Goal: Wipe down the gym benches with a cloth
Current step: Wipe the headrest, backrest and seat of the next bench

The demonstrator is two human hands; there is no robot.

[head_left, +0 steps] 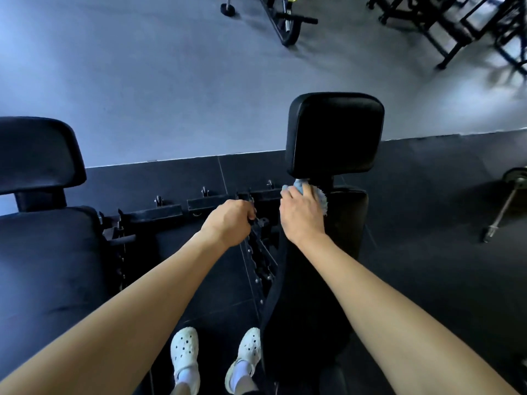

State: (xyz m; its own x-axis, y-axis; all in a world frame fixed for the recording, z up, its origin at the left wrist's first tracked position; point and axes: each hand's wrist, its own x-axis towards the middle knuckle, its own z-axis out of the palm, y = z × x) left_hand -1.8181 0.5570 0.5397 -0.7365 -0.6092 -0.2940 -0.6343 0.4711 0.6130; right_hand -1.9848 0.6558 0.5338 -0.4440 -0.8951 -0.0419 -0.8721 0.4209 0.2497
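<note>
A black padded gym bench (319, 280) runs away from me on the right, with a separate black head pad (335, 132) at its far end. My right hand (301, 215) presses a light blue cloth (319, 195) onto the bench top, just below the gap under the head pad. My left hand (228, 223) grips a black metal frame part (258, 223) beside the bench's left edge. A second black bench (42, 252) with its own head pad (37, 155) lies to the left.
Black metal brackets and a toothed adjustment rail (262, 266) fill the gap between the benches. My feet in white clogs (185, 357) stand on dark floor tiles. A barbell (504, 206) lies at the right. Machine frames (445, 27) stand on the grey floor beyond.
</note>
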